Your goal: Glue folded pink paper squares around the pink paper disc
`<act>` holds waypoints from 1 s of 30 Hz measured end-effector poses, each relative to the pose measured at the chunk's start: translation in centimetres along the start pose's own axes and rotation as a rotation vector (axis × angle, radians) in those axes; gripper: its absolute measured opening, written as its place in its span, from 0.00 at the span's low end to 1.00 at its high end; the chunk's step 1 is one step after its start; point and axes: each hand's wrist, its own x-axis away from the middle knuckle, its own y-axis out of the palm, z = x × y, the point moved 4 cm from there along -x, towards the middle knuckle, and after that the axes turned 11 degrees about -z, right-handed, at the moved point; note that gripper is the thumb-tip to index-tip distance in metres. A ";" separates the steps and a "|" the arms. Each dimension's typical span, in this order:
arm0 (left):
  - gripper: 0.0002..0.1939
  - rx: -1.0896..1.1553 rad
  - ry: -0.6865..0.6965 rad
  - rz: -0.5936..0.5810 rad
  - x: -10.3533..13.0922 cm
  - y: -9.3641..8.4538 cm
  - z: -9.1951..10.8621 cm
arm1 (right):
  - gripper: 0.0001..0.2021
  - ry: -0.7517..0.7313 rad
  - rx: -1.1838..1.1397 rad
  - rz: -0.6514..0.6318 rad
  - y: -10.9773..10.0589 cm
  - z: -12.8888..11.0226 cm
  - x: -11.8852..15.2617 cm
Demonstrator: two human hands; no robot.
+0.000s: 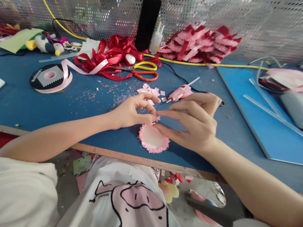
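Between thumb and fingertips, my left hand [136, 110] pinches a small pink piece [157, 119]. My right hand [194, 121] is beside it, its index fingertip close to that piece and its thumb apart, over the upper rim of a round disc [153, 138]. The disc has a pale centre and a frilled pink edge, and lies on the blue table near the front edge. Small pink paper squares [151, 91] are scattered behind my hands. A pink glue gun [180, 93] with a clear stick rests behind my right hand.
Scissors [145, 65] and red ribbon [113, 50] lie at the back, near a ribbon spool [50, 75]. Behind stand a black phone [148, 25] and a white bottle [156, 39]. Pink-and-red frilled pieces [199, 44] are piled back right. A blue board [267, 119] lies right.
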 end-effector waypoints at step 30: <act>0.06 0.204 -0.046 0.008 -0.1 0.1 0.2 | 0.07 -0.030 0.047 0.150 -0.6 0.4 -0.1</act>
